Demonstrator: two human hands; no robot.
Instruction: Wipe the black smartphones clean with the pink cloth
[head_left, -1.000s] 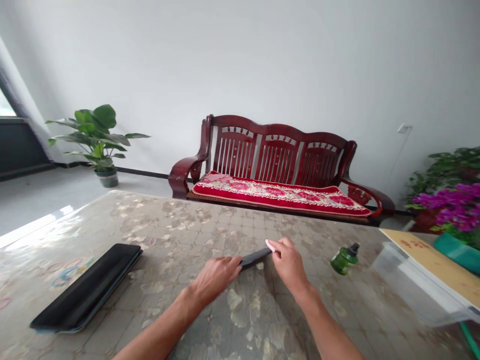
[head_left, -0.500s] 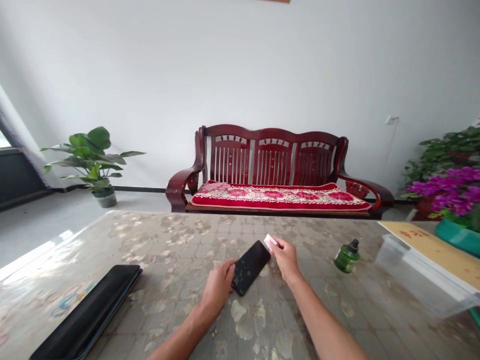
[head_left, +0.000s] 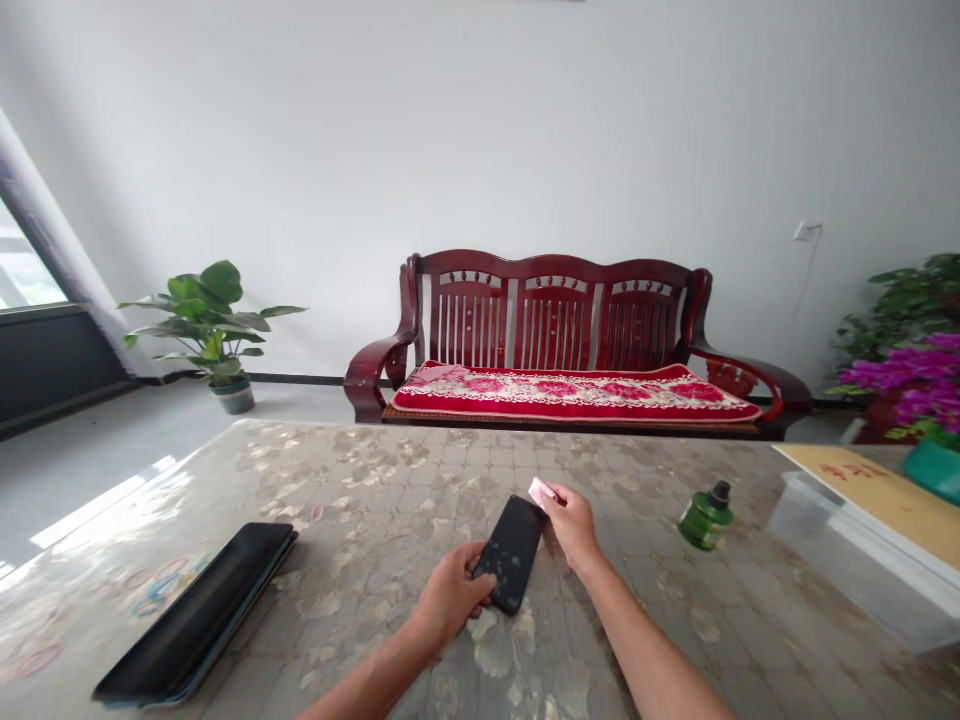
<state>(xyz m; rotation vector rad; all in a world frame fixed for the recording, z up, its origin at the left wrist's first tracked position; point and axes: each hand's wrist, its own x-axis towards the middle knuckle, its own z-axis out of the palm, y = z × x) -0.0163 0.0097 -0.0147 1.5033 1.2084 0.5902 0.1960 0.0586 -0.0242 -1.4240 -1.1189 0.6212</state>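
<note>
Here we are over the patterned worktop [head_left: 375, 560], well in from its far edge, and the dark phone [head_left: 517, 545] is centre stage, long side slanting toward that edge. The left hand [head_left: 454, 592] is clamped on the phone's near left side, thumb lying over the glass — secure, though that thumb covers a patch any stroke would have to miss. Up at the phone's far end, the right hand [head_left: 573, 524] pinches a small pink cloth [head_left: 540, 491] between thumb and fingers; the two hands sit apart, one at each end. Whether those right fingers touch the phone's rim, or whether the phone rests on the worktop or hangs just over it, cannot be told from here. Pale marks show on the glass, smears or reflections, hard to say. Good technique, by this judgement: grip by the edges, thumb drawn back to the rim, cloth spread flat under the fingertips instead of bunched, pressure light and even, since a hard push at the far end could tilt the phone in a one-sided hold. Toward the worktop's right side, the green bottle [head_left: 706, 518] stands upright, well clear of the right elbow's line.
</note>
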